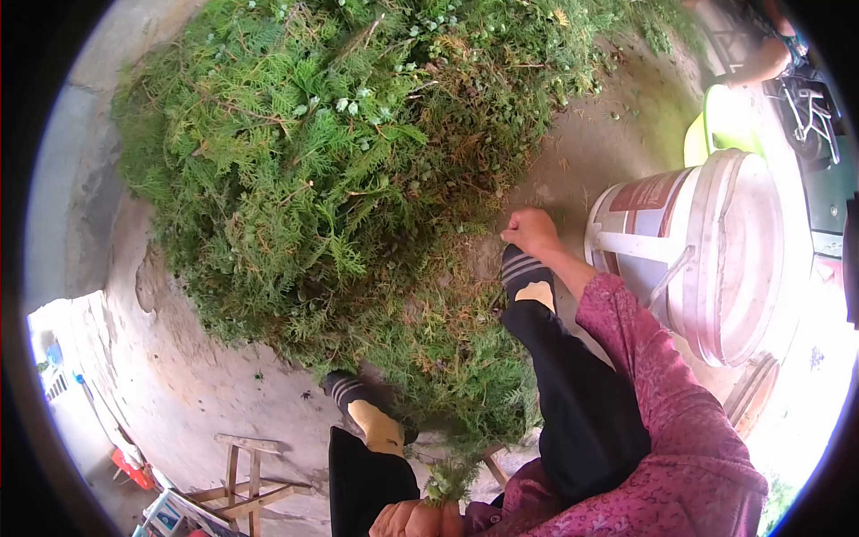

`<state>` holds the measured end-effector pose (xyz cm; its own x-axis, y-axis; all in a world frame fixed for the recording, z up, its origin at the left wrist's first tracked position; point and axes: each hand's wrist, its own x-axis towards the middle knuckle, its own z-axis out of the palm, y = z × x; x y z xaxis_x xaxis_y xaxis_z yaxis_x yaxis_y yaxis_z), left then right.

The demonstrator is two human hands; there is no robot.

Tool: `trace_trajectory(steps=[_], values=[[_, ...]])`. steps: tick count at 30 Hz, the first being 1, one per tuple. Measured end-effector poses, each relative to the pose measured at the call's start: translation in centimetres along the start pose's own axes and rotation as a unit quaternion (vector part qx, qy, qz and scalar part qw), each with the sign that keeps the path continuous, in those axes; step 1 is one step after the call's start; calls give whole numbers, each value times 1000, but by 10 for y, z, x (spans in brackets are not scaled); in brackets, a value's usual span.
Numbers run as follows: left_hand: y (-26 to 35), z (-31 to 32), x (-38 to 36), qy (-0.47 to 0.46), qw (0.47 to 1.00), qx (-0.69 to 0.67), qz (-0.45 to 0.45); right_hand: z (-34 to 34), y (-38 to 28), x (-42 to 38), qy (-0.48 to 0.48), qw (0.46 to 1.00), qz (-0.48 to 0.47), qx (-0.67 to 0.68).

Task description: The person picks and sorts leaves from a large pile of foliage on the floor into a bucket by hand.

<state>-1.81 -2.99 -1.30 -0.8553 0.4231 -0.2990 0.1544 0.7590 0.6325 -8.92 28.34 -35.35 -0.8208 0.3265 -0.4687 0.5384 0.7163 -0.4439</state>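
My left hand (419, 519) is low at the bottom edge, close to my lap, its fingers closed around a leafy green conifer sprig (454, 477). My right hand (534, 233) reaches forward above my striped shoe, between the branch pile and the white bucket. Its fingers are curled together, and whatever may be inside them is too small or hidden to make out. In front of me lies a large heap of cut conifer branches (331, 179), with pale round cones (349, 105) among the leaves. More clippings (465, 376) lie between my feet.
A white lidded bucket (640, 246) is at the right, with a lime-green basin (729, 121) behind it. Another person's arm (765, 64) shows at the upper right near a wheeled frame (810, 116). A wooden stool (250, 474) stands at lower left.
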Motion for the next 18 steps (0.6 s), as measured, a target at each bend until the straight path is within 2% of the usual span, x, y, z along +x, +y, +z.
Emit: trace_trajectory(steps=[1, 5, 11, 13, 17, 18], values=[[0, 0, 0, 1, 1000, -4, -1, -2, -4, 0, -12, 997, -23, -66], [-2, -1, 0, 5, 1000, -4, 2, -17, -24, -11, -37, 993, -9, -109], [-5, -3, -4, -14, 1000, -3, 12, -24, -32, -4, -93, 983, 85, -136], [-7, -2, -6, -20, 1000, -8, 10, -16, -21, -2, -28, 986, 92, -135], [-9, -2, -11, -38, 999, -18, 2, -9, 5, 12, -103, 983, 122, -91], [-9, -4, -10, -39, 999, -18, 0, -8, 12, 12, -99, 988, 115, -8]])
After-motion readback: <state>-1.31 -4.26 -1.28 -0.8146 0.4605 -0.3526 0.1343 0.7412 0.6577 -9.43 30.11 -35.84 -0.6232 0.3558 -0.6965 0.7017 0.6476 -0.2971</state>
